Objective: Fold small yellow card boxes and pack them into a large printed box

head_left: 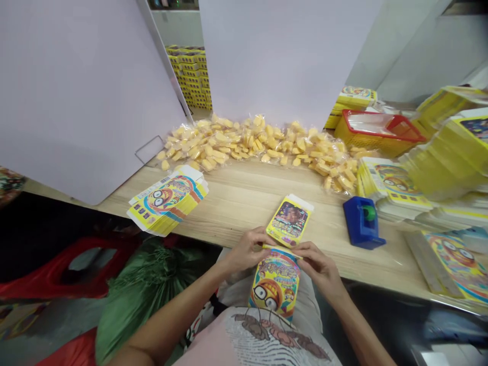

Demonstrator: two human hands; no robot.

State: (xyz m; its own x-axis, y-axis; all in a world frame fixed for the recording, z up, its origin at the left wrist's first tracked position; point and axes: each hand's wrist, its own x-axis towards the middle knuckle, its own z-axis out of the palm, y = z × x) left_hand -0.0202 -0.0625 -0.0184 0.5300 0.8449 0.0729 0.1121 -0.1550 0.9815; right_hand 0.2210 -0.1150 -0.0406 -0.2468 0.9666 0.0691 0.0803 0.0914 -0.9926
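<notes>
The fingers (264,238) of the left hand (244,250) and the right hand (318,267) are pinching the yellow top edge of a printed cardboard box (275,287), which is hanging upright over the person's lap, just off the counter's front edge. Just beyond the hands, a second printed box (288,221) is lying flat on the wooden counter (238,190), close to the fingers but not clearly touching them. Farther left, a fanned stack of flattened boxes (168,201) is sitting near the edge, while a blue dispenser with a green core (362,222) is standing to the right. Further right, flattened cartons (394,185) are piling up beside a red-rimmed yellow basket (377,133) — and along the back, bagged yellow snacks (255,145) are spreading in a long heap against white partition boards (87,91).
</notes>
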